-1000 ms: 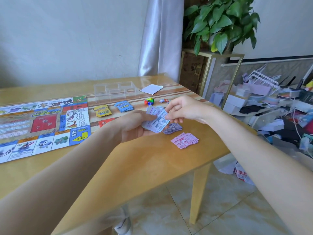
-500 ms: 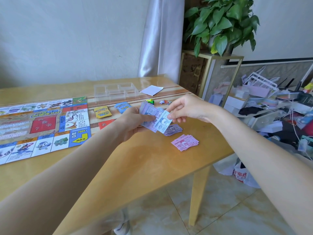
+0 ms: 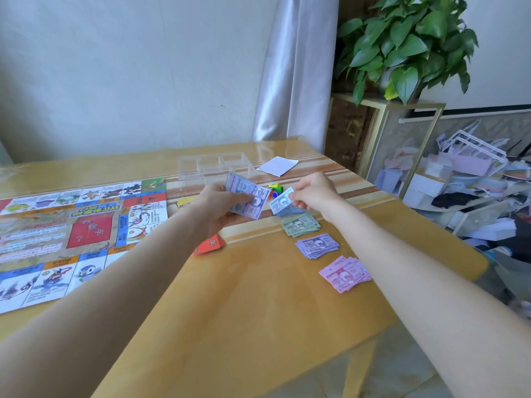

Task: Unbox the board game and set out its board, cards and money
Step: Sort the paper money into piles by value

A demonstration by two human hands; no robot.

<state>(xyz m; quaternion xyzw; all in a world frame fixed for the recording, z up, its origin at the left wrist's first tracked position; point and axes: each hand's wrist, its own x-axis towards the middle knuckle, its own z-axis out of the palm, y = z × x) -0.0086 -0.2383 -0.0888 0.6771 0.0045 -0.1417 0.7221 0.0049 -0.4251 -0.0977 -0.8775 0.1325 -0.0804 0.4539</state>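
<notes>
While the left hand (image 3: 221, 206) gripped the money (image 3: 248, 200), the right hand (image 3: 311, 193) pinched a blue note (image 3: 281, 201), probably best laid on its matching pile.

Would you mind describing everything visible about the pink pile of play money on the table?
The pink pile of paper play-money notes lies flat on the yellow wooden table, near its right edge. It is the nearest of the sorted piles, just in front of the purple pile of notes. The notes are loosely fanned, not squared, with printed figures and a portrait on top. Neither hand touches it; only the table does.
</notes>
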